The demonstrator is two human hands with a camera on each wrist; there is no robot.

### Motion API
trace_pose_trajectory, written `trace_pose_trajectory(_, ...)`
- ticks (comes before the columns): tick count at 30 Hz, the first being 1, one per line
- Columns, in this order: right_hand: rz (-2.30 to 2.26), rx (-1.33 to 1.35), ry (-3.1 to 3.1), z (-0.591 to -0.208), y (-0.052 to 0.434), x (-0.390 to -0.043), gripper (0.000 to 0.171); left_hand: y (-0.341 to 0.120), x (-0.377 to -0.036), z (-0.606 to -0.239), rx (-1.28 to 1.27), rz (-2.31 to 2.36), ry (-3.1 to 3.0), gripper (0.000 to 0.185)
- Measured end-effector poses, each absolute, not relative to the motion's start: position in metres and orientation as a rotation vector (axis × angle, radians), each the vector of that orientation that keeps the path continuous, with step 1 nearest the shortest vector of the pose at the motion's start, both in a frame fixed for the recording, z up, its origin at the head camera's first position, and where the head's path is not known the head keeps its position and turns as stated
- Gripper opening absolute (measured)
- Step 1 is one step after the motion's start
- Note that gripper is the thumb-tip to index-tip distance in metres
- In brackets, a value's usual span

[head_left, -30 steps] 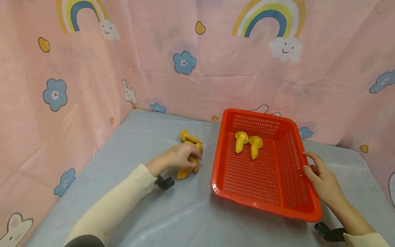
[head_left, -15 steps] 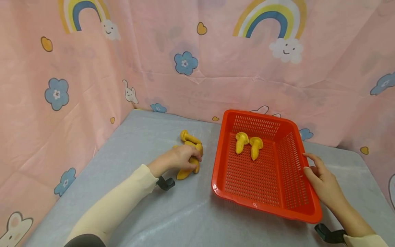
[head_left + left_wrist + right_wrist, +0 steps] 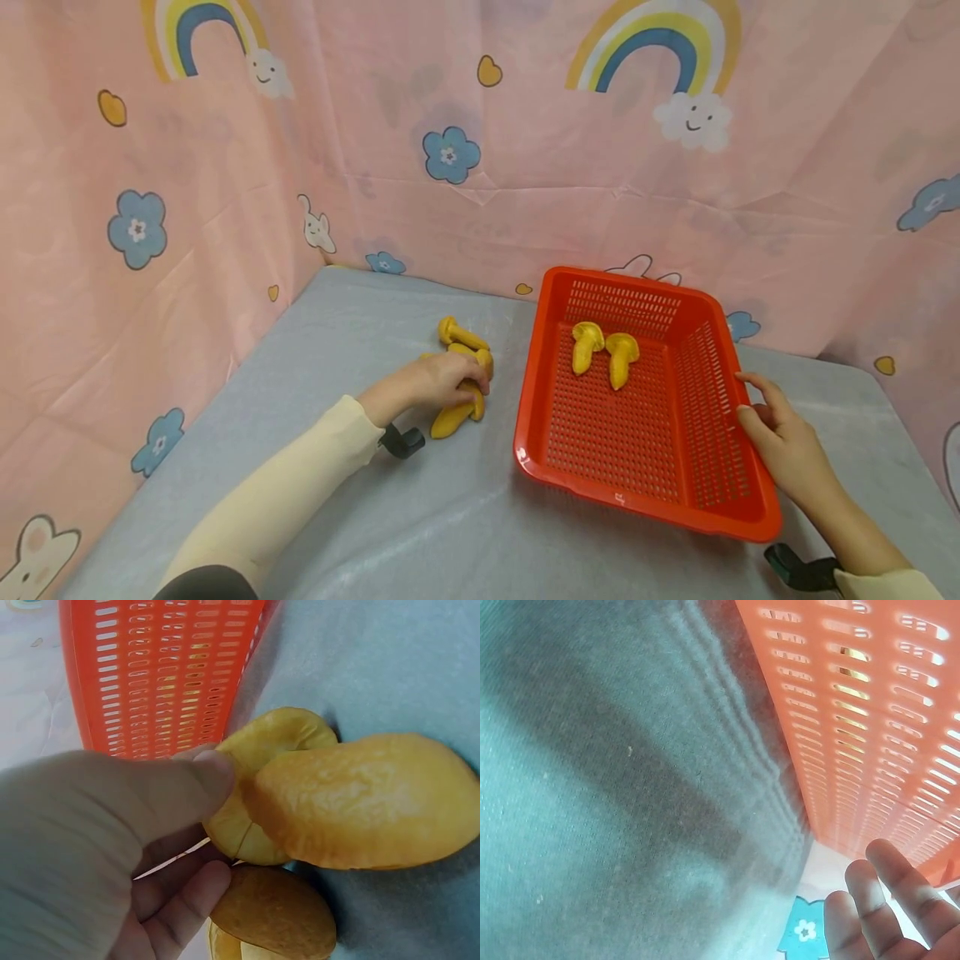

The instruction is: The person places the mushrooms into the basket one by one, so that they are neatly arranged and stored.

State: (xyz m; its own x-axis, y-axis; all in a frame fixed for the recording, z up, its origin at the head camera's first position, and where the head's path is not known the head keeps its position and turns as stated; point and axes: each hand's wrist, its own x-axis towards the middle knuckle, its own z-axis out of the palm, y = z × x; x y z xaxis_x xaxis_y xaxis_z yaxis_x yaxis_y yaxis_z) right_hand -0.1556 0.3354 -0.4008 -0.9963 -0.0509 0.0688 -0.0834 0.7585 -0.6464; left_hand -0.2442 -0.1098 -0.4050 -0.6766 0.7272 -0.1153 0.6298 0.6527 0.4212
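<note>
- While the left hand (image 3: 435,382) is reaching over the grey-covered desk (image 3: 450,517), its fingers are pinching a yellow mushroom-shaped piece (image 3: 367,801) (similar pieces (image 3: 465,336) are lying beside it).
- The right hand (image 3: 795,446) is touching the rim of a red perforated plastic basket (image 3: 607,442); whether it is gripping, I cannot tell.
- Two yellow mushrooms (image 3: 620,358) are lying inside.

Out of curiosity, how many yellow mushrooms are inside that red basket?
2 in view: the left mushroom and the right mushroom, side by side toward the far end of the red basket. None seems hidden there; more mushrooms lie outside, around the left hand.
</note>
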Motion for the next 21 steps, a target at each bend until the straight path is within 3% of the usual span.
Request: trace_pose_trajectory(21,1.061,0.143,-2.877,-0.4007,0.3364,-0.1559,0.051,-0.1193,-0.2455,-0.3987,1.184,0.769,2.591,0.013)
